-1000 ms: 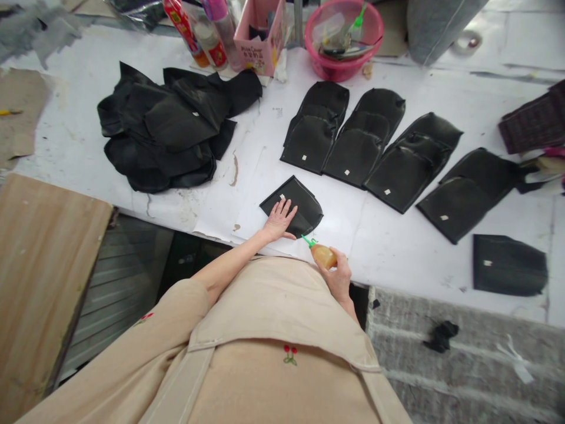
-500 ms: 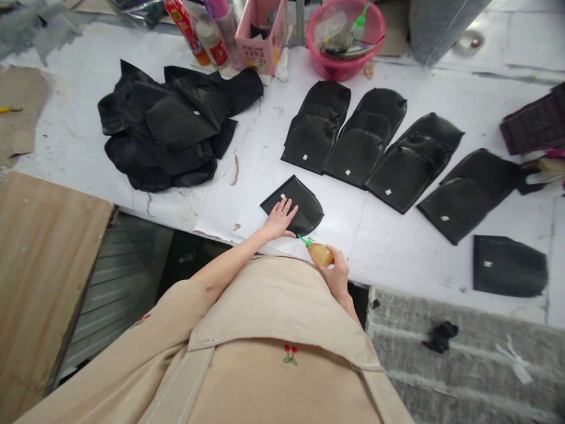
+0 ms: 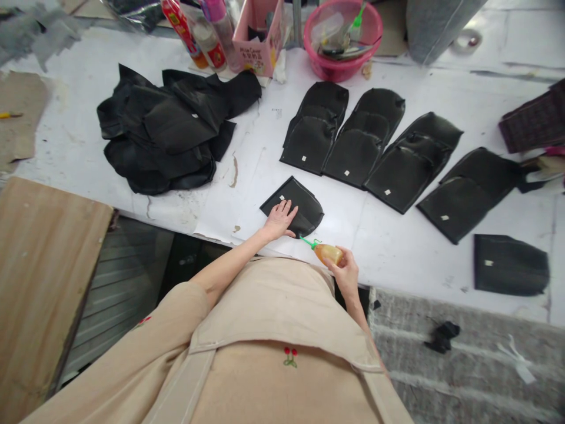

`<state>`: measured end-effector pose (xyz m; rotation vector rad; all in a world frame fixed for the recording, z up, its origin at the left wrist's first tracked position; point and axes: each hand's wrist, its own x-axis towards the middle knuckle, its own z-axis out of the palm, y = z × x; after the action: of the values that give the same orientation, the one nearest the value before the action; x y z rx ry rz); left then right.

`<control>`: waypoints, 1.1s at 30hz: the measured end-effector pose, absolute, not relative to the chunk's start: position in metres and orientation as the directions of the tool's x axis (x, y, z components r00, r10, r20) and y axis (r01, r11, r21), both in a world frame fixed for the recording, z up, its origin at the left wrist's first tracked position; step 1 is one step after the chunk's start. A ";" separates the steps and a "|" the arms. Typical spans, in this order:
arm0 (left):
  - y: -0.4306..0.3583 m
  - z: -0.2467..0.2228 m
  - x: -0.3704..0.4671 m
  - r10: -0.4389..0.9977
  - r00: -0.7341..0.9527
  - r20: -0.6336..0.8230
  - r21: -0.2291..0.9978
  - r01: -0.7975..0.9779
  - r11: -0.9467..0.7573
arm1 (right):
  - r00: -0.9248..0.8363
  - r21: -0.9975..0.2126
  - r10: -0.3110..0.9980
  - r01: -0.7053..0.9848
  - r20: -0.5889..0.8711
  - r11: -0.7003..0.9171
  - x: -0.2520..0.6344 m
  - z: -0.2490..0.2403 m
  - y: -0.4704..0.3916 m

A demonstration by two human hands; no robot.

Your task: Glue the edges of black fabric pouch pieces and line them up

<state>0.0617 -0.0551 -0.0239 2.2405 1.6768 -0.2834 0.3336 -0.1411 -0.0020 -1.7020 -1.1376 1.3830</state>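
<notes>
My left hand [image 3: 279, 220] lies with spread fingers on a small black piece [image 3: 304, 203] near the table's front edge. In my right hand [image 3: 345, 266] is a squeeze bottle [image 3: 328, 254] of amber liquid, tipped sideways. Its green nozzle points left and meets or nearly meets the front edge of the black piece, close to my left thumb. Several black pieces with small white tags lie behind and to the right, among them one [image 3: 314, 128] at the left end of the row and one [image 3: 511, 265] at the far right.
A heap of black pieces [image 3: 163, 129] lies at the left of the white table [image 3: 260, 159]. At the back stand bottles [image 3: 207, 42], a pink box [image 3: 256, 50] and a pink basin [image 3: 339, 68]. A wooden board [image 3: 44, 265] is at the left front.
The squeeze bottle and my right hand have shifted a little to the right, the nozzle tip moving slightly along the edge. My left hand stays in place on the black piece.
</notes>
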 end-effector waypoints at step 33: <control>-0.038 -0.010 0.109 0.896 0.189 -0.403 0.063 0.982 -0.179 | 0.226 -0.749 0.971 0.656 0.075 -0.095 0.323 -0.003 -0.158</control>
<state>0.1090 -0.0376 -0.0103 2.1631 1.7800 -0.3972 0.3235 -0.1583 -0.0026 -1.8275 -1.5018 0.5956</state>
